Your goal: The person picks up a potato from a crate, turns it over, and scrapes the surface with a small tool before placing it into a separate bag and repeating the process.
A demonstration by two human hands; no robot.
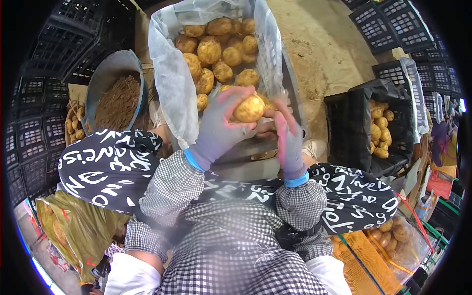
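My left hand (223,120), in a grey and pink glove, is wrapped round a yellow potato (249,109) over the near part of a lined crate. My right hand (286,132), gloved the same way, is just right of that potato, its fingers bent and partly blurred; whether they hold anything cannot be made out. Beyond both hands, many potatoes (209,50) with soil on them lie in the crate, whose white liner (169,73) hangs over its edges.
A blue-grey bucket (141,93) of soil (118,103) stands at the left. At the right is a black-lined crate (346,128) with potatoes (380,129). Stacked black crates (73,29) line the left side. An orange mesh sack (366,260) lies at lower right.
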